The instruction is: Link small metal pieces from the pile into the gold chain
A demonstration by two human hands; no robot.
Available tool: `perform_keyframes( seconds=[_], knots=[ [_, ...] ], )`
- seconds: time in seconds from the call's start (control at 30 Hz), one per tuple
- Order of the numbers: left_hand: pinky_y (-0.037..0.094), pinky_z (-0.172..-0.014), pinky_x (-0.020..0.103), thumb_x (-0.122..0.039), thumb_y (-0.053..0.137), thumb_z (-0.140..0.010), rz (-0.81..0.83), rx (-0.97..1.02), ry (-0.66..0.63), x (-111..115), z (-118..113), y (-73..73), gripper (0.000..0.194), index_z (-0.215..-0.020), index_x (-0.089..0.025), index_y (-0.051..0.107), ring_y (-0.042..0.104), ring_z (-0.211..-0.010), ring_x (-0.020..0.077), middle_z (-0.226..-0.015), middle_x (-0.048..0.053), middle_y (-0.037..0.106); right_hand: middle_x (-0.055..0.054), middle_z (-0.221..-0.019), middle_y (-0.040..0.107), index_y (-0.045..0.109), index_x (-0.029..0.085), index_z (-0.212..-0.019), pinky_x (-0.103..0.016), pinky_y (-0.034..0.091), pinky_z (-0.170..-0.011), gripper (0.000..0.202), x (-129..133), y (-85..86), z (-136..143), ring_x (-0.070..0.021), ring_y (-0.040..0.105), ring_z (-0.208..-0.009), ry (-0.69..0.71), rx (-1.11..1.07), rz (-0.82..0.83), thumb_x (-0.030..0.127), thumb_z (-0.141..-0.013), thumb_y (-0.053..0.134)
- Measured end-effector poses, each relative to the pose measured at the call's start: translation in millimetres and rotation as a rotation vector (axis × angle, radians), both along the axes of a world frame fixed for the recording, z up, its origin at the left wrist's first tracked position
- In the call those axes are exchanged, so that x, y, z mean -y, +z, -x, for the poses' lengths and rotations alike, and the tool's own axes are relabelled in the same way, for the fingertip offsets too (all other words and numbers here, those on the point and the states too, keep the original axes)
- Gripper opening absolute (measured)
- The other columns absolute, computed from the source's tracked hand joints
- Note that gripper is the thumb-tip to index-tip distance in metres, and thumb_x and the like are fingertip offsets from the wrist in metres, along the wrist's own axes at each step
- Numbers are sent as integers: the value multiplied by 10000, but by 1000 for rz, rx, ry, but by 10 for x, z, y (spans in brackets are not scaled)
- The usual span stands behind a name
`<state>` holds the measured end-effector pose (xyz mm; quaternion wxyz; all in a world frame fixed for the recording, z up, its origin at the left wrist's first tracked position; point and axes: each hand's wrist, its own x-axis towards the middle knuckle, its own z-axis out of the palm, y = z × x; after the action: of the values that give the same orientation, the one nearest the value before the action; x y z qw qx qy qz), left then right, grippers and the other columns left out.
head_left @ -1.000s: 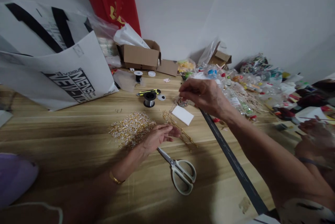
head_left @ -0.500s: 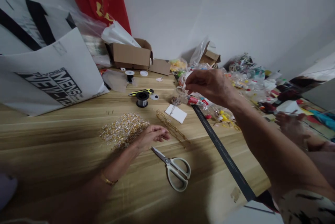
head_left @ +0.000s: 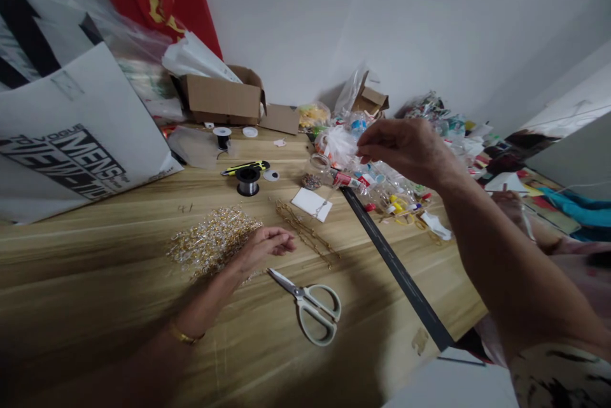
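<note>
My left hand (head_left: 270, 244) hovers at the right edge of a pile of gold and clear beads (head_left: 210, 239), fingers bent together; whether it holds something is too small to tell. My right hand (head_left: 405, 148) is raised in a pinch above the plastic bottles, and what sits between its fingertips cannot be made out. Gold chains (head_left: 305, 233) lie just right of my left hand. Behind them is a white card (head_left: 311, 204) with a thin chain on it. Scissors (head_left: 312, 306) with pale handles rest in front, blades slightly apart.
Behind are a wire spool (head_left: 248, 182), a yellow cutter (head_left: 243, 168), a clear jar (head_left: 316, 172) and a cardboard box (head_left: 222, 99). A white bag (head_left: 86, 134) stands left. Right lie a dark strip (head_left: 396, 265) and piled bottles (head_left: 382, 182). Another person's hand (head_left: 510, 204) is at far right.
The view has shifted, so the table items sit further left. My right hand has moved right relative to the jar, still pinched. My left hand stays beside the beads.
</note>
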<state>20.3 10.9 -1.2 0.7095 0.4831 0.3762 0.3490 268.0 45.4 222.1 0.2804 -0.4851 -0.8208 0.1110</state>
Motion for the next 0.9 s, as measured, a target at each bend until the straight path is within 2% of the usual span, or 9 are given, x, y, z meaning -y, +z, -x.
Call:
perform_keyframes(
  seconds=[0.27, 0.47, 0.63, 0.77, 0.9],
  knots=[
    [478, -702, 280, -372, 689, -726, 14, -21, 10, -17, -2, -39, 285, -857, -119, 697, 662, -748, 182, -803, 101, 727, -20, -701, 689, 675, 158, -817, -259, 513, -605, 77, -60, -2, -6, -142, 663, -650, -11, 30, -37, 199, -780, 622],
    [471, -706, 281, -363, 678, -740, -9, -20, 45, 9, 15, 2, 261, -842, -125, 704, 662, -762, 188, -813, 104, 729, -3, -665, 681, 688, 164, -801, -260, 516, -614, 79, -187, -14, 53, -135, 657, -625, 13, -18, -59, 220, -770, 641],
    [466, -709, 280, -318, 691, -722, -43, -21, 75, -15, -21, 18, 197, -789, -134, 715, 655, -735, 183, -792, 87, 736, 2, -646, 672, 691, 159, -800, -256, 517, -601, 102, -186, 0, 92, -131, 654, -624, 31, -36, -60, 243, -766, 644],
    [456, -721, 287, -247, 688, -688, -162, -91, 130, -50, -71, -19, 109, -749, -168, 732, 640, -761, 208, -788, 57, 739, -6, -667, 673, 689, 157, -814, -261, 523, -615, 106, -120, 22, 90, -135, 658, -644, 28, -57, -59, 240, -775, 634],
    [444, -789, 319, -203, 652, -675, -315, -233, 137, -37, -133, 17, 157, -801, -219, 744, 626, -801, 238, -819, 32, 740, -9, -687, 667, 686, 155, -832, -265, 522, -628, 110, -33, 62, 52, -141, 658, -671, 13, -108, -54, 237, -768, 650]
  ],
)
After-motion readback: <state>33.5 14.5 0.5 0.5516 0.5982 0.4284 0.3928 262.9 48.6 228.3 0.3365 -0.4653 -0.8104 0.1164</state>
